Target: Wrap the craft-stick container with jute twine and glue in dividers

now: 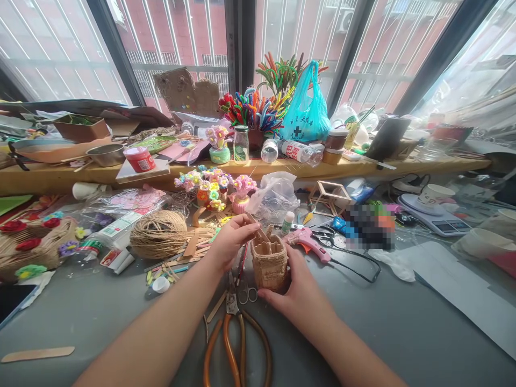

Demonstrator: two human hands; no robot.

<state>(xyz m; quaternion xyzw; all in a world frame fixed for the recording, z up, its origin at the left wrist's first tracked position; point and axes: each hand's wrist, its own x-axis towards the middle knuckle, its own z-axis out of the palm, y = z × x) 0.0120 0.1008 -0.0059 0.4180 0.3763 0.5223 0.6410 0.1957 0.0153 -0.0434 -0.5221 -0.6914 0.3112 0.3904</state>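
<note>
My right hand (296,277) is wrapped around the right side and base of a small twine-covered basket (269,266) with wooden craft sticks in its walls. Above its rim, my left hand (231,242) pinches a thin wooden craft stick (260,228) that slants down toward the basket opening. Whether the stick touches the inside is hidden. Below the hands lie large pliers (233,306) with orange-brown handles and a small pair of scissors (249,294). A pink glue gun (310,241) rests to the right of the basket, beside a small white glue bottle (287,222).
A ball of twine (158,235) and loose craft sticks (195,244) lie at left. Flower pots (209,188) stand behind. A kitchen scale (431,215) is at right. Along the back shelf (193,174) are jars, bottles and a blue plastic bag (307,110). A single craft stick (38,354) lies front left.
</note>
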